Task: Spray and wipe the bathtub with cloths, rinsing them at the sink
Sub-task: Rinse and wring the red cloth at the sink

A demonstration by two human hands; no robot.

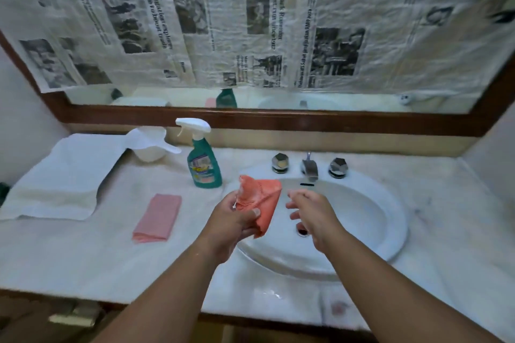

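Note:
My left hand (232,224) grips an orange cloth (262,200) over the left rim of the white sink (387,220). The cloth hangs bunched from my fingers above the basin. My right hand (312,213) hovers over the basin near the drain, fingers loosely spread, holding nothing. A second, pink cloth (157,216) lies folded on the counter left of the sink. The green spray bottle (204,160) with a white trigger stands upright behind the cloths. The tap (309,167) shows no running water.
Two chrome tap knobs (280,163) flank the spout. A white towel (61,175) and a white plastic scoop (150,143) lie at the counter's left. The mirror behind is covered with newspaper (250,19). The marble counter (446,259) is wet in front of the sink.

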